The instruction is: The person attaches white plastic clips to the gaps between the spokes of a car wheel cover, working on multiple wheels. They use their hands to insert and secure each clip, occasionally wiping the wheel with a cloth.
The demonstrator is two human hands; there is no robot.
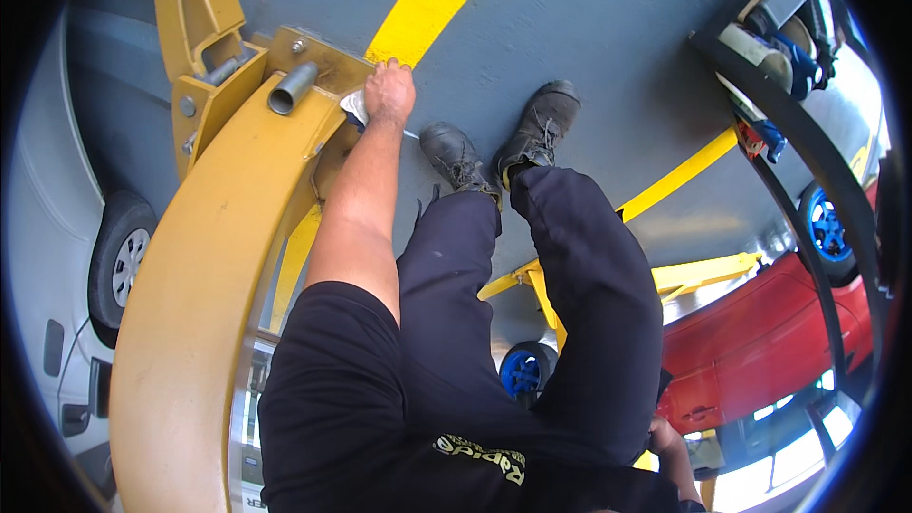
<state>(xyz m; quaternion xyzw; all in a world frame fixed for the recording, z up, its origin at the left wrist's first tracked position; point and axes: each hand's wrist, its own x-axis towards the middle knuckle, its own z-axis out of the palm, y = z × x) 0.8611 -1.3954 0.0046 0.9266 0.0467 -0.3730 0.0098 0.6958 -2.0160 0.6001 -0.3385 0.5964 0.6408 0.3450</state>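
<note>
My left hand (389, 93) reaches down to the foot of a tan-yellow steel post (204, 256), its fingers curled. A crumpled white cloth (355, 106) with a dark patch sticks out from under that hand, against the post's lower side. Close by, a short grey metal tube (293, 88) stands up from the post's base, and a bolt (297, 46) sits in the base plate beyond it. My right hand (660, 435) hangs low beside my right thigh. My trouser leg hides most of its fingers.
Yellow stripes (432, 5) cross the grey floor around my boots (541, 123). A hinged yellow arm (204, 0) joins the post. A light-coloured vehicle (47, 228) stands left, a red car (760, 342) right. A dark-framed cart (798, 123) carrying several items is at far right.
</note>
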